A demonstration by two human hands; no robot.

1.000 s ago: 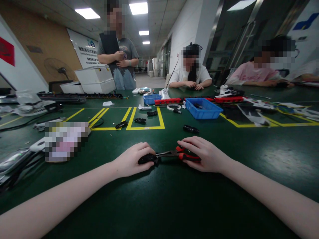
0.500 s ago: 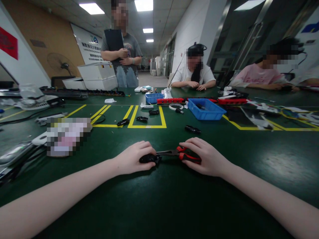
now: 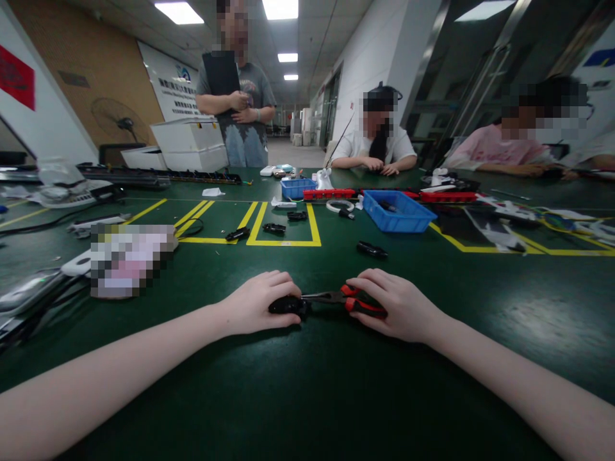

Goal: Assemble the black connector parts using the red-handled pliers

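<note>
My left hand (image 3: pixel 263 303) is closed around a small glossy black plastic part (image 3: pixel 289 307), holding it low over the green table (image 3: pixel 307 390). In my right hand (image 3: pixel 394 306) are needle-nose pliers (image 3: pixel 350 298) with red and black handles. Their long jaws point left and reach the right end of the black part; whether they grip something there is too small to tell. Beyond my hands lies another black part (image 3: pixel 371 250). Several similar pieces, such as this black piece (image 3: pixel 274 228), rest near the yellow tape marks.
A blue bin (image 3: pixel 398 214) and a smaller blue tray (image 3: pixel 298 188) stand farther back, beside a coiled white cable (image 3: pixel 339 206). To the left are a blurred pinkish object (image 3: pixel 134 262) and white devices with cables (image 3: pixel 33 298). Other people are across the table.
Both hands keep nearly the same place. The pliers and the black part have barely shifted; the whole view has moved slightly.
</note>
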